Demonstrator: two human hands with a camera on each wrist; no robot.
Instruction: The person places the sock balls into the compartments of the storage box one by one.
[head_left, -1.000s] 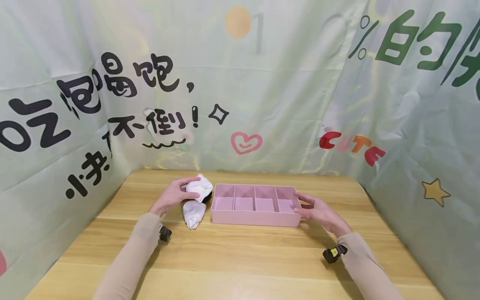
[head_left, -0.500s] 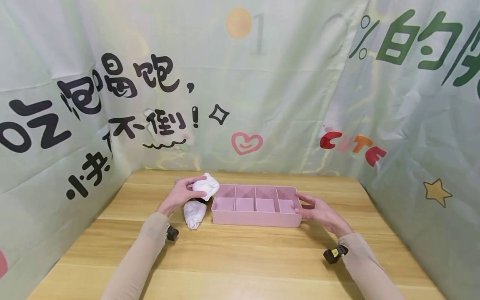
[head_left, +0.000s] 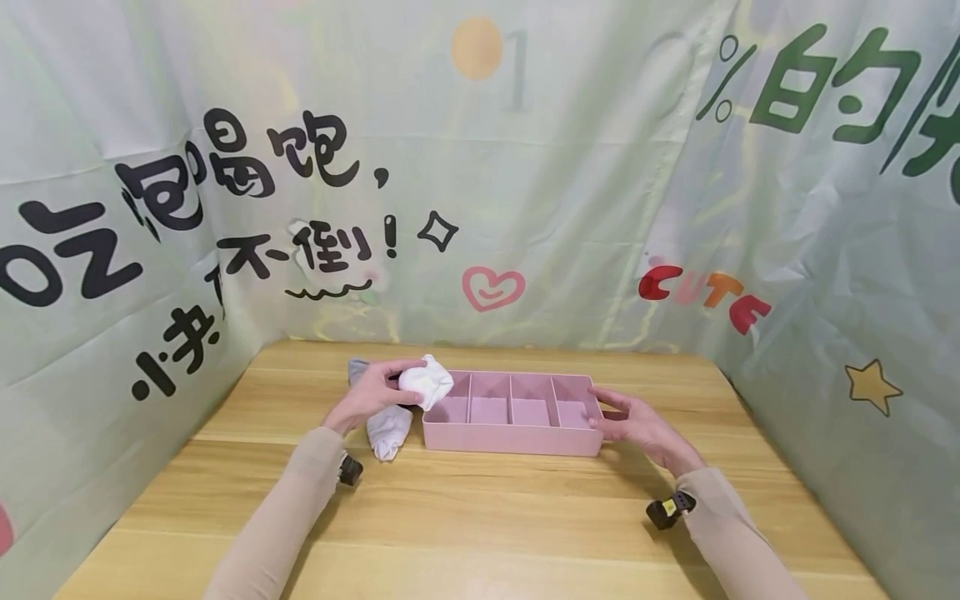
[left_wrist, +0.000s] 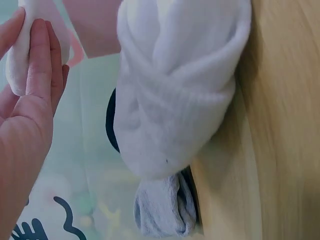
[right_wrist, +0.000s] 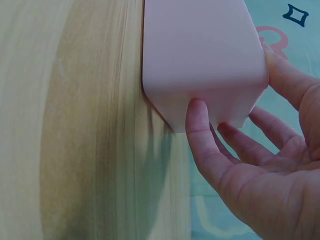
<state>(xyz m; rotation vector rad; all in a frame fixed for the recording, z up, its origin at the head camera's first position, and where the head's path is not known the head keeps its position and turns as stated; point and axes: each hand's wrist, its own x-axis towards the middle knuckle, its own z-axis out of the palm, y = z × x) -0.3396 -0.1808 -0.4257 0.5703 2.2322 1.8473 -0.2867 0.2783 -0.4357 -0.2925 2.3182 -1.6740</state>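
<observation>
The left hand has a grasping grip, pinching a white cloth bundle at the left end of the pink box; whether they touch, I cannot tell. The bundle looks compact, its long axis unclear. The four-compartment box runs left to right. The right hand rests its fingers on the box's right end, its grip released. Left on the surface, another white bundle points its narrow end near.
</observation>
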